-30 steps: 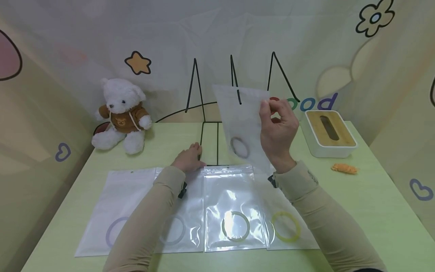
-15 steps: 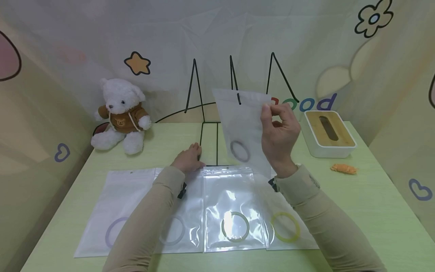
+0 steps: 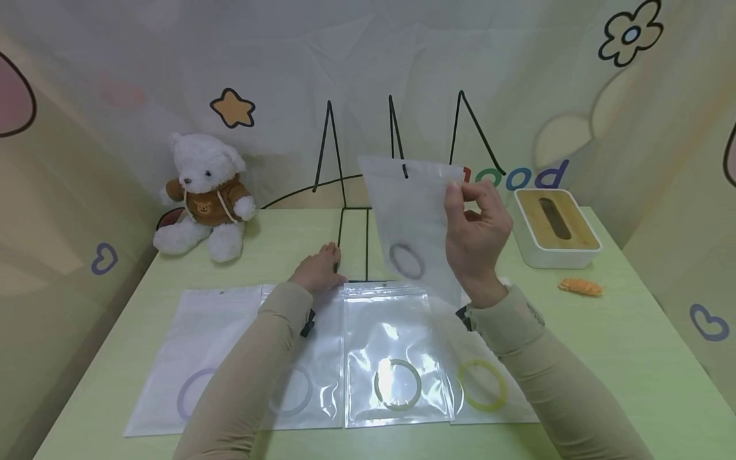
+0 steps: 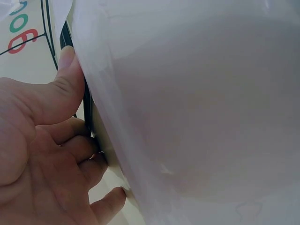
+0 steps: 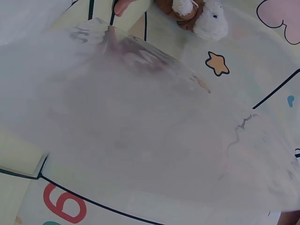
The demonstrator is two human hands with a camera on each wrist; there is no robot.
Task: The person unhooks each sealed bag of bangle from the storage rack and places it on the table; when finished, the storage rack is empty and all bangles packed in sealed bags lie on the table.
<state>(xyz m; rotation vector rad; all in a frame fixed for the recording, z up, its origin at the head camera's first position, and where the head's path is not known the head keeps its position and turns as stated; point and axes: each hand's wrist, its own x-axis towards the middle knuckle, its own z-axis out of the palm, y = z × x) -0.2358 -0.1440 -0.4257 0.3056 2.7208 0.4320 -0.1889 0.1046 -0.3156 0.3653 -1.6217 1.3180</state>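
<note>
A black wire rack (image 3: 343, 230) with three peaked prongs stands mid-table. On its middle prong hangs a translucent white zip bag (image 3: 414, 211), the prong's tip showing in front; a dark purplish ring (image 3: 406, 260) is inside. My right hand (image 3: 478, 233) pinches this bag's right edge. My left hand (image 3: 315, 269) grips the rack's frame low on the left; thumb and fingers lie along the black wire in the left wrist view. In front lie flat bags with a lilac ring (image 3: 190, 393), a pale ring (image 3: 305, 390), an olive ring (image 3: 418, 386) and a yellow ring (image 3: 503, 386).
A white teddy bear (image 3: 207, 185) in a brown hoodie sits at the back left. At the back right stands a tissue box (image 3: 558, 257) with a wooden lid; a small orange packet (image 3: 581, 287) lies before it. A printed curtain (image 3: 287, 57) closes the back.
My right hand has come down a little and slightly to the right, and the hanging bag's top edge has dropped with it. My left hand has stayed at the rack.
</note>
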